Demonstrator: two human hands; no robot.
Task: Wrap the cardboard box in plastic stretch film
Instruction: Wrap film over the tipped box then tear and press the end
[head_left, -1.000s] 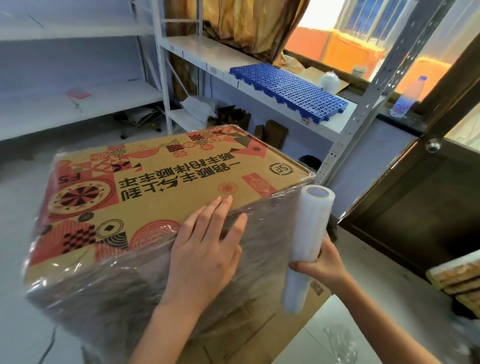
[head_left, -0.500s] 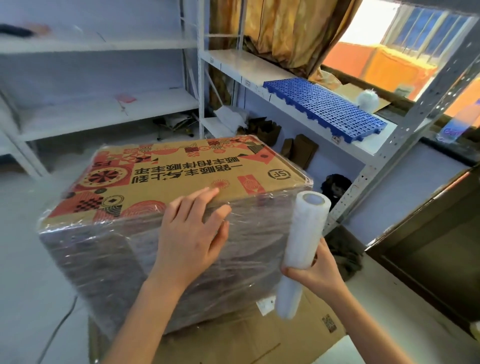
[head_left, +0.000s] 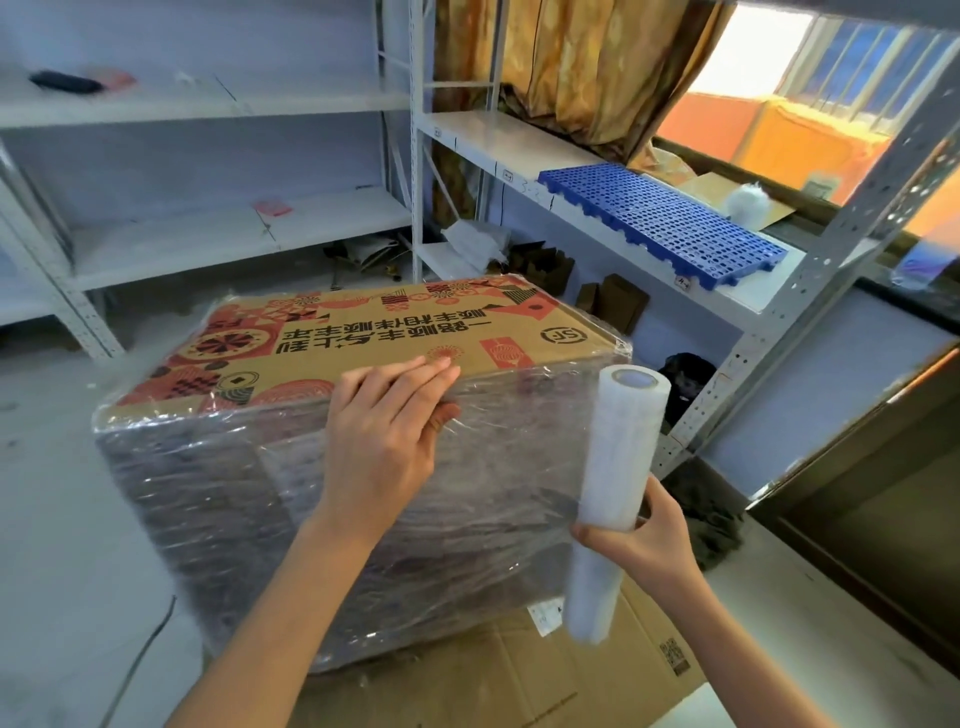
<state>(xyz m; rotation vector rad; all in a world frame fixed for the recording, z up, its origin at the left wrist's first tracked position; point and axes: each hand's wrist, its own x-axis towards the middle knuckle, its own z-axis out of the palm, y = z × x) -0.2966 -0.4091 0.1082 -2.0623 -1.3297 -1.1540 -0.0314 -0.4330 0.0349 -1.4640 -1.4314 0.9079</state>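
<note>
The cardboard box (head_left: 363, 343) has a matt brown printed top, while its sides sit under shiny, wrinkly clear plastic film (head_left: 249, 519). The stretch film roll (head_left: 613, 478) looks milky and smooth. Plain flattened cardboard (head_left: 519, 686) underneath, painted perforated metal shelving (head_left: 810, 291) behind, plus a blue plastic grid panel (head_left: 670, 223).

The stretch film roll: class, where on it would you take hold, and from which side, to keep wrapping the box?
Probably the lower half of the stretch film roll, from the side away from the cardboard box, as the right hand does. The roll stands nearly upright beside the wrapped face, so that grip leaves the box-facing side clear. The left hand rests on the top edge.
</note>
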